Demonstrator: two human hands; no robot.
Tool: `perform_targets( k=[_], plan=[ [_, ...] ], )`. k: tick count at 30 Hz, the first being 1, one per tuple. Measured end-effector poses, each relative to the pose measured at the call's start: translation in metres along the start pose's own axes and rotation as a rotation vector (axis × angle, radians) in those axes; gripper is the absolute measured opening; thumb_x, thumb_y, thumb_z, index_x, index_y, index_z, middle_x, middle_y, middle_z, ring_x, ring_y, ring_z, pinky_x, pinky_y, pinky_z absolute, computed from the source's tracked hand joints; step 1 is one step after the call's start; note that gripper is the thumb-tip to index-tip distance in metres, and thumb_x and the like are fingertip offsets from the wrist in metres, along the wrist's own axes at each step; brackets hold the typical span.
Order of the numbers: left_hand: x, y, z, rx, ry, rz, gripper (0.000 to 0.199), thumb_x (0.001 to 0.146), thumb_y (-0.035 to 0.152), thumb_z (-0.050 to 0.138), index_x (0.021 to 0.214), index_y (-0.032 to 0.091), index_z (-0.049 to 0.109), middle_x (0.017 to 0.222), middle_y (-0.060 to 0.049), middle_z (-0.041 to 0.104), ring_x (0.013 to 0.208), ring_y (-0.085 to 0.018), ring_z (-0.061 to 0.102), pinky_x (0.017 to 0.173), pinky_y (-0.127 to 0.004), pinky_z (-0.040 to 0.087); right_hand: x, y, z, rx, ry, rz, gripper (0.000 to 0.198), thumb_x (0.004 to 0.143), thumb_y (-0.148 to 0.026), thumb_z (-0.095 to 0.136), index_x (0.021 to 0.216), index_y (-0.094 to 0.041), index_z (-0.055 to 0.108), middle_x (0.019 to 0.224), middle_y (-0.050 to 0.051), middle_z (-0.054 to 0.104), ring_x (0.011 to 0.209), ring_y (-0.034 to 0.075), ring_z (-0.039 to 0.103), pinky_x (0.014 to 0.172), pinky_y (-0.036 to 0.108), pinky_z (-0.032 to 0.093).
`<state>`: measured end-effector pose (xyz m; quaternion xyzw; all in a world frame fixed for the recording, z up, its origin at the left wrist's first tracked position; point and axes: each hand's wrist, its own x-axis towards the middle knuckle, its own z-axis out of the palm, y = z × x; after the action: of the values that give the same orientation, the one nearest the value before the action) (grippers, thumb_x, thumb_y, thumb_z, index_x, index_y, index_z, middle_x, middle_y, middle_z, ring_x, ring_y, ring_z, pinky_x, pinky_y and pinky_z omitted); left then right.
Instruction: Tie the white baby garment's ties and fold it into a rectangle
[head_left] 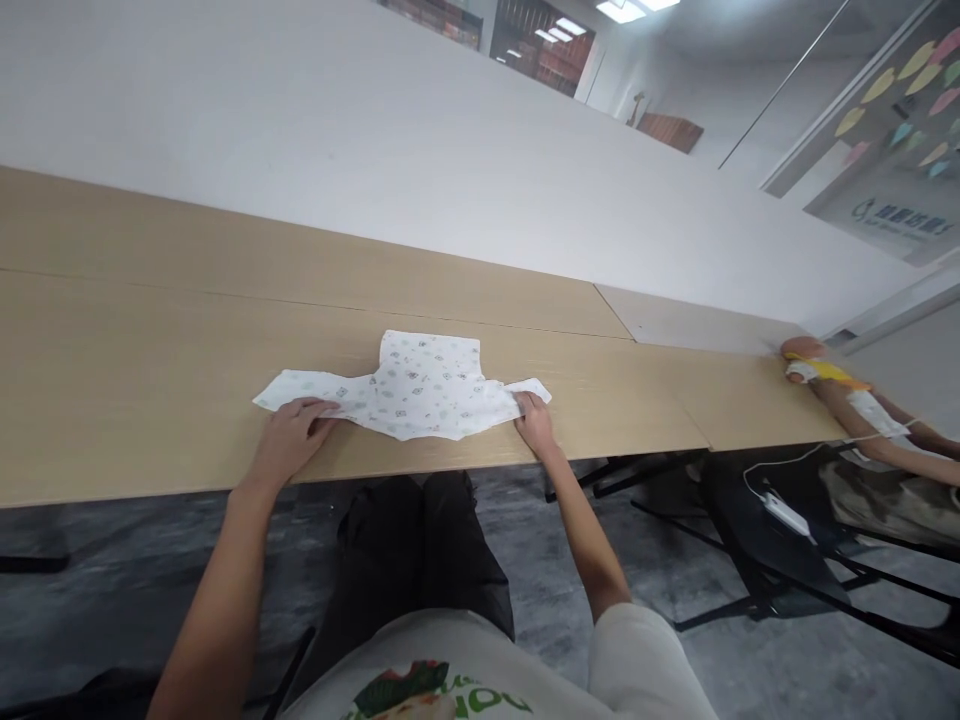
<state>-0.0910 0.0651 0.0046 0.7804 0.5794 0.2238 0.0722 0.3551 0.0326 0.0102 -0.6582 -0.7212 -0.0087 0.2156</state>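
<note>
A small white baby shirt (427,385) with a scattered pattern of little printed figures lies spread on the wooden table, its two sleeves reaching out to the sides. My left hand (294,440) is at the lower edge of the left sleeve, fingers over the cloth and thumb close beneath, gripping it. On the other side, my right hand (535,425) pinches the lower edge of the right sleeve near its cuff. The fingertips of both hands are partly hidden against the fabric.
The long light-wood table (150,340) runs along a white wall (300,130). At the far right another person's arms (892,440) rest near the table, by yellow and white cloth. A black chair (780,530) there bears a white power strip (786,515) with a cable.
</note>
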Motion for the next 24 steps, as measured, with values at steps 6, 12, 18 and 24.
perform_targets(
  k=[6, 12, 18, 24],
  plan=[
    [-0.028, 0.013, -0.007, 0.058, 0.026, -0.115, 0.048, 0.091, 0.047, 0.037, 0.127, 0.027, 0.06, 0.136, -0.014, 0.053, 0.124, -0.035, 0.049, 0.103, -0.053, 0.037, -0.008, 0.003, -0.012, -0.089, -0.086, 0.128, 0.048, 0.073, -0.001, 0.043, 0.113, -0.012, 0.068, 0.125, 0.014, 0.064, 0.12, 0.023, 0.055, 0.106, 0.033, 0.038],
    [-0.042, 0.032, -0.005, 0.138, 0.076, -0.165, 0.05, 0.093, 0.051, 0.035, 0.126, 0.025, 0.062, 0.134, -0.014, 0.055, 0.121, -0.036, 0.049, 0.106, -0.054, 0.03, -0.015, 0.013, -0.022, -0.134, 0.006, 0.389, 0.036, 0.09, -0.014, 0.036, 0.102, -0.007, 0.07, 0.107, 0.019, 0.069, 0.104, 0.026, 0.061, 0.095, 0.035, 0.042],
    [-0.024, 0.033, 0.002, 0.071, 0.148, -0.158, 0.051, 0.094, 0.051, 0.032, 0.127, 0.025, 0.06, 0.138, -0.014, 0.053, 0.128, -0.033, 0.045, 0.111, -0.05, 0.025, -0.003, 0.008, -0.024, -0.207, 0.076, 0.666, 0.039, 0.093, -0.033, 0.046, 0.111, -0.004, 0.066, 0.123, 0.029, 0.058, 0.122, 0.038, 0.049, 0.098, 0.047, 0.038],
    [-0.021, 0.027, 0.006, 0.104, 0.134, -0.146, 0.052, 0.094, 0.048, 0.031, 0.126, 0.021, 0.061, 0.136, -0.016, 0.054, 0.127, -0.034, 0.046, 0.109, -0.051, 0.027, 0.003, 0.005, -0.032, -0.119, 0.058, 0.724, 0.03, 0.089, -0.027, 0.051, 0.11, -0.009, 0.063, 0.12, 0.026, 0.06, 0.118, 0.037, 0.053, 0.095, 0.045, 0.039]
  ],
)
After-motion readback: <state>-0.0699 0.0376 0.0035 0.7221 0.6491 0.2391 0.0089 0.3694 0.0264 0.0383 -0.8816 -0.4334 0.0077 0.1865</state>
